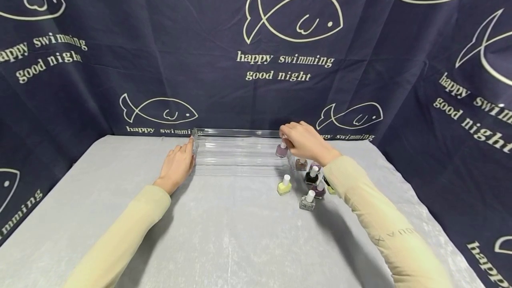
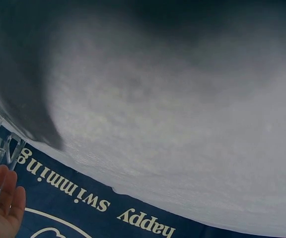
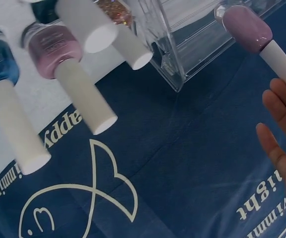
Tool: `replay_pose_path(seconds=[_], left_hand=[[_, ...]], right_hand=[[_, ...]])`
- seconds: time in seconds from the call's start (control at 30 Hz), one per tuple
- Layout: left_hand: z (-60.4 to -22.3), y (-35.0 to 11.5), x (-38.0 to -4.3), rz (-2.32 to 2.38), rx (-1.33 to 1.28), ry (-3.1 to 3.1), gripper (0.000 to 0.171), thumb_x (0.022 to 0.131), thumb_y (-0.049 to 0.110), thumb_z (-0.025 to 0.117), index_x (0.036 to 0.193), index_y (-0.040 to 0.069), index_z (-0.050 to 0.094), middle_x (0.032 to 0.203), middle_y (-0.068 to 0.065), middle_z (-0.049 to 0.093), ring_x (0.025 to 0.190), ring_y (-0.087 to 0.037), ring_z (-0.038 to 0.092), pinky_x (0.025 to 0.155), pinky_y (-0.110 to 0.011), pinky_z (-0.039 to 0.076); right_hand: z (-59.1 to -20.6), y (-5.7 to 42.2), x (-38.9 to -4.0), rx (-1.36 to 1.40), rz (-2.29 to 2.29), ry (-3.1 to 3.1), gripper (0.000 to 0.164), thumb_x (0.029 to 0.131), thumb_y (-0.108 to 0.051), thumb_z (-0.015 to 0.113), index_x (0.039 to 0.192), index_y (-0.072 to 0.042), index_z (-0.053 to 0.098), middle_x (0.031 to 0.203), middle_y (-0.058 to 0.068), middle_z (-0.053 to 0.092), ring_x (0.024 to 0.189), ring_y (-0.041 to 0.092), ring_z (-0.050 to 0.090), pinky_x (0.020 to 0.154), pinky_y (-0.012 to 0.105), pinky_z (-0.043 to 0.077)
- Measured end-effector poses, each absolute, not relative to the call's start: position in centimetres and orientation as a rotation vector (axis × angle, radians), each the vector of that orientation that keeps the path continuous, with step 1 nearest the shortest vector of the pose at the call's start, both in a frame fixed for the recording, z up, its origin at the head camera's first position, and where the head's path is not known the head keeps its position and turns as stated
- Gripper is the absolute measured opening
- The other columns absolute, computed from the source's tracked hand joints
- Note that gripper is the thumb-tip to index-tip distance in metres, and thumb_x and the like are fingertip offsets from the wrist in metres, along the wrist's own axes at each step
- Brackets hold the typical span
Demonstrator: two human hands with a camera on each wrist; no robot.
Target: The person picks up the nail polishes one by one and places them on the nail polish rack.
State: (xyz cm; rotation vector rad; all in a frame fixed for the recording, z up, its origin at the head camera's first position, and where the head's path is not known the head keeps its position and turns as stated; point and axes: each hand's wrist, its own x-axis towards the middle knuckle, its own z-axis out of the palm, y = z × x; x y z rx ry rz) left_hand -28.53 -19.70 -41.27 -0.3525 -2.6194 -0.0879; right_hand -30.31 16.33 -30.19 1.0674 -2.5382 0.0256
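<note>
A clear stepped acrylic rack (image 1: 240,160) stands at the back of the table. My left hand (image 1: 177,167) touches its left end with fairly straight fingers; the left wrist view shows these fingers (image 2: 5,191) beside the clear side panel (image 2: 14,148). Over the rack's right end, my right hand (image 1: 307,141) pinches a mauve nail polish bottle (image 1: 282,150) by its white cap, with the bottle hanging below the fingers. In the right wrist view the mauve glass (image 3: 247,29) appears near the rack's end panel (image 3: 170,49). Whether its base touches a step I cannot tell.
Several nail polish bottles stand at the rack's right, among them a yellow one (image 1: 284,186), a glittery silver one (image 1: 307,202), a black one (image 1: 311,177) and a brown one (image 1: 301,165). Some are partly hidden by my right sleeve (image 1: 368,203). A dark blue fish-print curtain (image 1: 216,57) hangs behind.
</note>
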Motion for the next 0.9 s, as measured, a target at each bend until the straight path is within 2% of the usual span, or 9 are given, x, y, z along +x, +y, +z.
replay_pose_path(seconds=[0.27,0.67,0.9], left_hand=[[-41.3,-19.7,-28.6,-0.083,-0.362,-2.596,0.055,0.088,0.014,0.053,0.135,-0.006,0.033,0.108,-0.021,0.062,0.094,-0.035,0.057,0.074,-0.044,0.048],[-41.3,-19.7,-28.5,-0.07,-0.359,-2.6,0.055,0.088,0.014,0.053,0.135,-0.006,0.033,0.107,-0.021,0.062,0.095,-0.034,0.057,0.074,-0.043,0.048],[-41.2,-19.6,-28.5,-0.074,-0.36,-2.601,0.054,0.088,0.014,0.053,0.135,-0.006,0.034,0.104,-0.021,0.063,0.093,-0.034,0.057,0.073,-0.043,0.048]], right_hand=[[-30.0,14.7,-31.1,1.067,0.009,-2.559,0.014,0.077,-0.001,0.052,0.084,-0.013,0.055,0.08,0.0,0.061,0.076,0.018,0.055,0.07,0.035,0.041],[-29.4,12.1,-31.8,1.114,0.003,-2.546,0.014,0.076,0.0,0.052,0.082,-0.012,0.054,0.076,0.0,0.058,0.076,0.018,0.054,0.069,0.036,0.041],[-29.2,10.6,-32.1,1.135,-0.035,-2.532,0.01,0.081,-0.004,0.052,0.085,-0.012,0.056,0.079,0.001,0.06,0.079,0.019,0.057,0.071,0.036,0.044]])
